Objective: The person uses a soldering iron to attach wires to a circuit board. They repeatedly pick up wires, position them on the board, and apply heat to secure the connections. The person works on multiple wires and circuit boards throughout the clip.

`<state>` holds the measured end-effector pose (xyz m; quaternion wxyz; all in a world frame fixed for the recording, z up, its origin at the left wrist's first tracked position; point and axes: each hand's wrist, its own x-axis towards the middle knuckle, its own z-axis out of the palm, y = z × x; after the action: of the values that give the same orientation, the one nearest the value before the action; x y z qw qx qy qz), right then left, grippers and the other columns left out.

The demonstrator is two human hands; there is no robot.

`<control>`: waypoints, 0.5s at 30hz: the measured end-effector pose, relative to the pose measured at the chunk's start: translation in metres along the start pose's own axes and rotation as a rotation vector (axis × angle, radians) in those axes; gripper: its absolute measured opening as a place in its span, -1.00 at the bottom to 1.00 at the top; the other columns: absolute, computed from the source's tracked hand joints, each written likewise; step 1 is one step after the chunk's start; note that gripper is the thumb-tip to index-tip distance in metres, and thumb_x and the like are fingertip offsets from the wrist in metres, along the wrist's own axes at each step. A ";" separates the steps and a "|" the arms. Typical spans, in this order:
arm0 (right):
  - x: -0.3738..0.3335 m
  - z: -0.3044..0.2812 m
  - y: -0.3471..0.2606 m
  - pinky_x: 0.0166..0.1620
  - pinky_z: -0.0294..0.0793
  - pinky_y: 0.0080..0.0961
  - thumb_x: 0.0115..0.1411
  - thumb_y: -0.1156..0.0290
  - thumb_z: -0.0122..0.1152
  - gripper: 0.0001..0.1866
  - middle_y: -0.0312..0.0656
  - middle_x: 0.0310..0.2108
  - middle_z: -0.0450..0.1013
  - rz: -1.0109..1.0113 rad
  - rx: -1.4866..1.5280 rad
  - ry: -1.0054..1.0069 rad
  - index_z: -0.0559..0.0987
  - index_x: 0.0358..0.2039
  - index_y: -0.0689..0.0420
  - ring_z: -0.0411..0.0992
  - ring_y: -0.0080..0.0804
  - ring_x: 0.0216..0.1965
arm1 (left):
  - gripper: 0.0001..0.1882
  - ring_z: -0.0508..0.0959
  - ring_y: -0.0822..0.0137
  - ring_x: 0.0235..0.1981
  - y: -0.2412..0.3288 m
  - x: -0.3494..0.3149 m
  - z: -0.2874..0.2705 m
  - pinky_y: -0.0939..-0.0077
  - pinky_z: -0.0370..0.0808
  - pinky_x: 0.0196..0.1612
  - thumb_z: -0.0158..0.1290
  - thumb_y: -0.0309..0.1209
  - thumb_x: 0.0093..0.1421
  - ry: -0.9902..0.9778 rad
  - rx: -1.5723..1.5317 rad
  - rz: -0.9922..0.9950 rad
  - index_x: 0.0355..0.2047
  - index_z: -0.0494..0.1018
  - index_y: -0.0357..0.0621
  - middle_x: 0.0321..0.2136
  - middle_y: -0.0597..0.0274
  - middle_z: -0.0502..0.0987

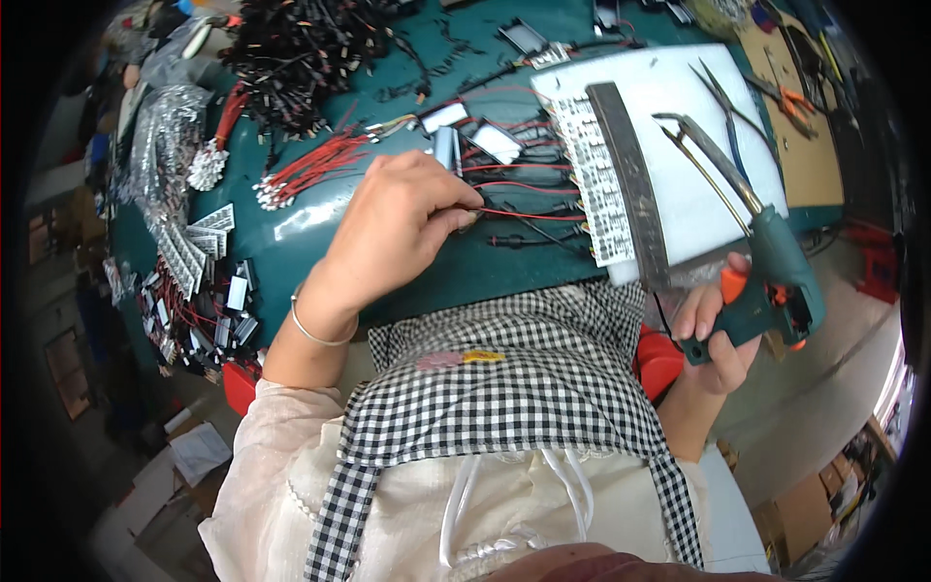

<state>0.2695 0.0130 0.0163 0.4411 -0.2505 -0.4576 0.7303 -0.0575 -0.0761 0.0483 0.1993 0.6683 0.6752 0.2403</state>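
My left hand [400, 211] is closed in a pinch over the green mat, gripping the end of a red wire [529, 214]. That wire runs right to a white circuit board panel [593, 189], where several other red and black leads also end. A dark bar [628, 184] lies along the panel on a white foam block [698, 126]. Wrapped around the grip of a green soldering gun [769, 257] with orange parts, my right hand [716, 335] is beside the block's near right corner. The gun's metal tip points up and left over the foam.
Pliers [727, 116] lie on the foam, with orange-handled cutters [790, 102] on a brown board [815, 165]. Left are red wires with white plugs [310, 173], a black cable heap [301, 58] and silver cases [238, 291]. A red seat edge [658, 361] shows near my apron.
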 end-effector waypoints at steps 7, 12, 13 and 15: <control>0.005 0.003 -0.003 -0.52 0.40 -0.60 0.07 0.34 0.32 -0.20 -0.23 -0.58 0.29 -0.044 -0.031 -0.072 0.11 0.19 0.40 0.36 -0.44 -0.56 | -0.80 0.60 0.25 -0.30 -0.072 0.093 -0.006 0.46 0.51 -0.21 0.18 -0.46 0.08 0.287 0.162 0.008 -0.24 0.58 -0.13 -0.29 0.16 0.60; 0.002 0.008 -0.004 -0.51 0.41 -0.58 0.05 0.36 0.35 -0.24 -0.20 -0.59 0.32 -0.058 0.003 -0.031 0.18 0.16 0.41 0.37 -0.40 -0.59 | -0.75 0.54 0.11 -0.17 -0.109 0.148 0.035 0.35 0.50 -0.14 0.23 -0.47 0.00 0.302 0.272 0.251 -0.25 0.57 -0.09 -0.24 0.19 0.56; 0.001 0.008 -0.005 -0.51 0.41 -0.58 0.05 0.36 0.35 -0.24 -0.19 -0.60 0.31 -0.062 0.007 -0.020 0.18 0.16 0.41 0.37 -0.40 -0.59 | -0.77 0.54 0.11 -0.19 -0.113 0.152 0.035 0.36 0.50 -0.15 0.24 -0.46 -0.01 0.248 0.258 0.231 -0.29 0.57 -0.11 -0.25 0.19 0.56; -0.001 0.004 -0.006 -0.50 0.41 -0.58 0.05 0.37 0.34 -0.24 -0.19 -0.59 0.31 -0.072 -0.003 -0.007 0.17 0.16 0.41 0.37 -0.40 -0.59 | -0.81 0.55 0.12 -0.22 -0.113 0.156 0.035 0.37 0.50 -0.15 0.26 -0.44 -0.03 0.190 0.209 0.179 -0.35 0.58 -0.14 -0.28 0.19 0.56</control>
<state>0.2692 0.0114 0.0237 0.4652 -0.2321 -0.4687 0.7142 -0.1322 0.0826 -0.0388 0.0416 0.7171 0.6501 0.2477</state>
